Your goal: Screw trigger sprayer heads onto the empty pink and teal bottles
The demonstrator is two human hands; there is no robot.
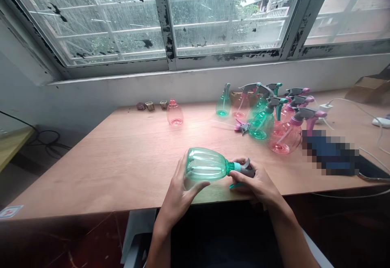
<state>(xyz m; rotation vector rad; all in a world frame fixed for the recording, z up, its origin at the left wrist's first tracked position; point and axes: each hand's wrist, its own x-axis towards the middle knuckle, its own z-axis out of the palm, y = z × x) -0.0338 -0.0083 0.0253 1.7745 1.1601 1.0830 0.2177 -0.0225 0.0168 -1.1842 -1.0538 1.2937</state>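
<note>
A clear green spray bottle lies sideways between my two hands, just above the table's front edge. My left hand is closed round its base, the thumb along the lower side. At the neck, my right hand grips the grey and teal spray head, fingers wrapped about it. The inside of the bottle shows no tube that I can make out. Beyond my right hand, a loose pink and grey spray head with a thin tube rests on the table.
Several green and pink spray bottles stand at the back right. A pink bottle without a head stands near the wall, beside small cubes. A phone-like dark object, cables and a cardboard box occupy the right side.
</note>
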